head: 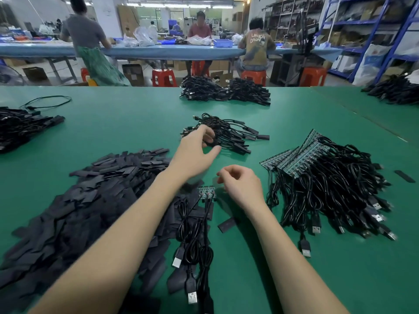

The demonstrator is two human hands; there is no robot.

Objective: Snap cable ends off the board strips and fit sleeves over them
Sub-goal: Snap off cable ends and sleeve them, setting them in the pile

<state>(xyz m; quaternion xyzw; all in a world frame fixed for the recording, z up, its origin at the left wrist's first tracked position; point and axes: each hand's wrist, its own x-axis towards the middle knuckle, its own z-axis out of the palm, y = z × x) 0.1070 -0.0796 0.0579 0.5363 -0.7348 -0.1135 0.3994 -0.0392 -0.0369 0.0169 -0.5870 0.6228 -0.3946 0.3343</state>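
— Reaching where? 
— Left hand [196, 152], fingers spread and holding nothing, hovers at the sleeved black cable bundle [229, 134]. 
— Right hand [241, 185]? 
— Loosely curled, empty, just beside the small green board strip [206, 192] with cables.

Two hands, the left hand [197, 152] and the right hand [242, 185], are showing over the tabletop [127, 123]. One sleeve heap [74, 207] is lying there, with two loose sleeves [227, 224] off to the right. Five cable piles [229, 134] are sitting around. Three people [257, 45] are working at the far bench, and four red stools [163, 77] are standing there.
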